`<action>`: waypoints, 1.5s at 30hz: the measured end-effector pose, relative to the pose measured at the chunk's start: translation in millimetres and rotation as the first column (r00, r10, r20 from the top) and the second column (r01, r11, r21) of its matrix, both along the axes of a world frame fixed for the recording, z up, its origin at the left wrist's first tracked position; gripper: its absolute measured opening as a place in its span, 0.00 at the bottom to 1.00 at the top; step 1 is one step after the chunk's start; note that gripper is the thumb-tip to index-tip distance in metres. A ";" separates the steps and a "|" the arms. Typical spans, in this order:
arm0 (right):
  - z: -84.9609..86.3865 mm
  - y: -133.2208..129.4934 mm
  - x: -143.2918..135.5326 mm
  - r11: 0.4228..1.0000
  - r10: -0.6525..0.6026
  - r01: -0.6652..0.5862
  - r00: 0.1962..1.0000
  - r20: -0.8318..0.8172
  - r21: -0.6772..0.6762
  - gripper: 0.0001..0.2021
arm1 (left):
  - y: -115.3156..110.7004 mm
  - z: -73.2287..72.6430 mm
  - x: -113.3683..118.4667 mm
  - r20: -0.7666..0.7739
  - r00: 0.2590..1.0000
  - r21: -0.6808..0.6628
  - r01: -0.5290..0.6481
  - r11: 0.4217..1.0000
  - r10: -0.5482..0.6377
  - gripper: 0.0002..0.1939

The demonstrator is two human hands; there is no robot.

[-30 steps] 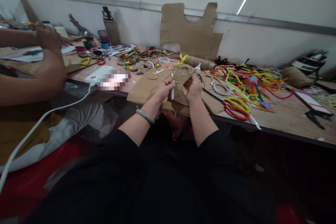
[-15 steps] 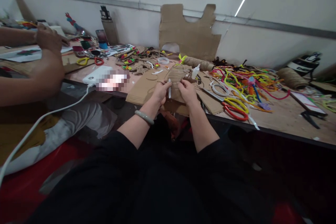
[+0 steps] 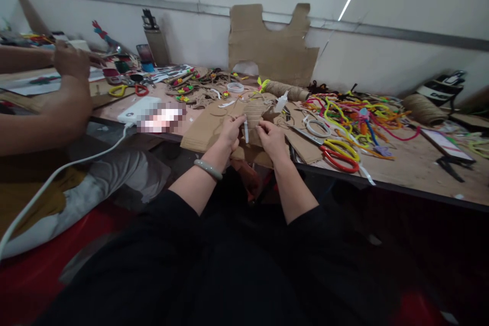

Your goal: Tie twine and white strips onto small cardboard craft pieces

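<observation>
My left hand [image 3: 230,133] is closed in a pinch at the left edge of a small ribbed brown piece [image 3: 254,111], and a white strip [image 3: 246,132] hangs by its fingertips. On the piece's right side, my right hand [image 3: 270,137] has its thumb and fingers pressed together; what lies between them is too small to make out. Beneath both hands are flat cardboard sheets [image 3: 198,130] at the table's front edge. A white-tipped glue bottle [image 3: 281,102] lies just beyond my right hand.
Scissors with red and yellow handles [image 3: 340,157] lie to the right, before tangled colourful pipe cleaners [image 3: 367,119]. Behind are a twine roll [image 3: 286,90] and upright cardboard [image 3: 267,46]. A person's arm [image 3: 72,97] and a white power bank [image 3: 139,108] are at left.
My right hand has shifted slightly down and away from the ribbed piece's middle. The whole view has moved a little. The other person's hands stay raised at the left.
</observation>
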State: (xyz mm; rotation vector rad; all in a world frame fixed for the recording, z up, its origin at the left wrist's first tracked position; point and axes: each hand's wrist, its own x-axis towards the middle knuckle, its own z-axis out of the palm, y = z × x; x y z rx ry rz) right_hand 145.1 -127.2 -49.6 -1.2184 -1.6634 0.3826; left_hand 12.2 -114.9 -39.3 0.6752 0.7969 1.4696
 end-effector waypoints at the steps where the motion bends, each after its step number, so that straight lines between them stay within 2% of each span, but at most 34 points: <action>1: -0.8 0.1 0.0 1.000 -0.004 0.004 1.000 -0.006 0.009 0.13 | -0.2 0.5 -0.1 0.000 1.000 0.001 0.006 1.000 -0.006 0.14; 9: -2.9 5.3 5.5 0.999 -0.006 0.008 0.999 -0.053 0.040 0.17 | -9.3 5.3 -0.5 -0.036 0.995 0.046 0.095 0.994 -0.093 0.12; 18: -4.7 5.5 5.0 0.999 0.008 -0.006 0.998 -0.060 0.045 0.15 | -7.3 2.7 -0.3 -0.092 0.991 0.054 0.100 0.994 -0.094 0.05; 29: -2.5 0.1 3.0 0.998 -0.020 0.022 0.999 -0.036 0.057 0.14 | -8.3 3.2 0.4 -0.150 0.985 0.057 0.095 0.994 -0.086 0.06; 31: -3.1 0.5 2.9 0.997 -0.045 0.048 0.998 -0.037 0.060 0.14 | -8.2 3.9 0.4 -0.157 0.984 0.052 0.099 0.994 -0.090 0.07; 33: -3.3 0.4 2.2 0.988 -0.095 0.099 0.995 -0.036 0.119 0.15 | -7.6 3.7 0.8 -0.159 0.983 0.052 0.098 0.994 -0.089 0.07; 36: -0.7 -3.0 -1.5 0.953 -0.156 0.144 0.987 0.025 0.268 0.17 | -7.2 2.9 1.8 -0.162 0.983 0.055 0.092 0.994 -0.082 0.07; 38: 2.7 -6.6 -5.9 0.942 -0.155 0.108 0.980 0.125 0.319 0.18 | -7.9 2.7 2.4 -0.169 0.983 0.059 0.087 0.994 -0.076 0.07; 41: 7.0 -8.9 -13.2 0.953 -0.141 0.061 0.957 0.254 0.297 0.21 | -9.8 3.7 3.1 -0.180 0.981 0.065 0.089 0.994 -0.076 0.06; 45: 7.3 -1.6 -17.9 0.967 -0.187 0.134 0.951 0.247 0.215 0.24 | -12.7 6.5 4.1 -0.206 0.974 0.054 0.110 0.992 -0.097 0.07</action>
